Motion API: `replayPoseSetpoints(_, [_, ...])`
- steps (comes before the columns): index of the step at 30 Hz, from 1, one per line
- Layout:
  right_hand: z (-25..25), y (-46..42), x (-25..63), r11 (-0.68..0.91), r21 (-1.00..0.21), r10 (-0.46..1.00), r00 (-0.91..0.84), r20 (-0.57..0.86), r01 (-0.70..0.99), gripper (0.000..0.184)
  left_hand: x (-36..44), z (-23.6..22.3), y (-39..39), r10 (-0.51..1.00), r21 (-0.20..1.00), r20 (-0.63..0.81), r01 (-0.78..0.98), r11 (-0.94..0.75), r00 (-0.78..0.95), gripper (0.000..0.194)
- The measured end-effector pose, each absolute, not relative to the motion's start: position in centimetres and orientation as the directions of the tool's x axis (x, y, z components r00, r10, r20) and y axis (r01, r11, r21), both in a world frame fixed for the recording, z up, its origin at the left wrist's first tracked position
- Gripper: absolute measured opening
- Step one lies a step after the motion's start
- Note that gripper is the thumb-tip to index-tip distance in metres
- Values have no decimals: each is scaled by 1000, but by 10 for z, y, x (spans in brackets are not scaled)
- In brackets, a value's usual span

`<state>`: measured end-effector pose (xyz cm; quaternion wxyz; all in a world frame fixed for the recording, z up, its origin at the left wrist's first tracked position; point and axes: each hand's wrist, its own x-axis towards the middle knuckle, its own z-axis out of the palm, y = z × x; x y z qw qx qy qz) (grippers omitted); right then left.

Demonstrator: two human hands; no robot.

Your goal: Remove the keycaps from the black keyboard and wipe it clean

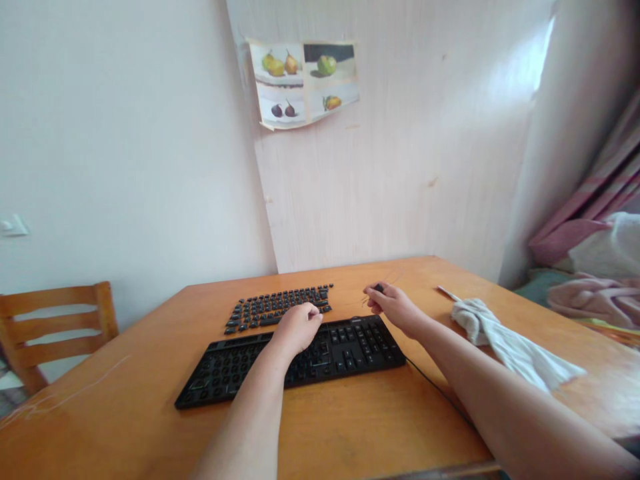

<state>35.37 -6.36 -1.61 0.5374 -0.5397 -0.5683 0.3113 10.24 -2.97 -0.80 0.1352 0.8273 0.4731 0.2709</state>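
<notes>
A black keyboard [240, 373] lies in front of me on the wooden table. Its left part is stripped to bare switches, while caps sit on the number pad at the right. Behind it, loose black keycaps [280, 303] are laid out in rows. My left hand [300, 327] is closed above the middle of the keyboard, fingertips pressed together; what they hold, if anything, is hidden. Beyond the keyboard's right back corner, my right hand [387, 303] grips a wire keycap puller [379, 288], a small black piece with thin wires sticking out.
To the right, a pale crumpled cloth [500, 337] lies beside a thin white stick [449, 293]. The keyboard's cable [440, 390] runs toward the front edge. Thin pale strings [75, 397] lie at the left of the table [150, 440], near a wooden chair [55, 327].
</notes>
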Motion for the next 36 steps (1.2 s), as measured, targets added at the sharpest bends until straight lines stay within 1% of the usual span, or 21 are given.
replayPoseSetpoints(2, [-15,-68,348,240,-947,958,106,267,215,23,103,-16,-28,850,465,329,713,-526,412,19])
replayPoseSetpoints(4, [-15,-72,343,247,-944,963,53,264,219,25,102,-22,-27,845,457,333,712,-533,419,18])
replayPoseSetpoints(10, [-18,-81,330,282,-890,959,-72,275,357,33,100,-22,-27,820,418,328,707,-571,468,20])
replayPoseSetpoints(14, [-17,-84,327,350,-818,936,-129,328,457,37,101,-22,-30,809,384,327,714,-586,488,21])
replayPoseSetpoints(17, [-16,-87,327,367,-771,925,-121,359,521,39,103,-25,-30,804,380,327,710,-593,497,23])
replayPoseSetpoints(21, [-15,-89,328,354,-742,926,-103,363,570,42,104,-27,-31,808,391,303,707,-589,505,24])
replayPoseSetpoints(27, [-14,-90,331,344,-738,929,-95,358,580,41,100,-26,-31,811,422,254,694,-584,528,23])
replayPoseSetpoints(36, [-15,-89,331,330,-720,928,-67,368,610,43,101,-25,-31,805,408,256,695,-592,535,21])
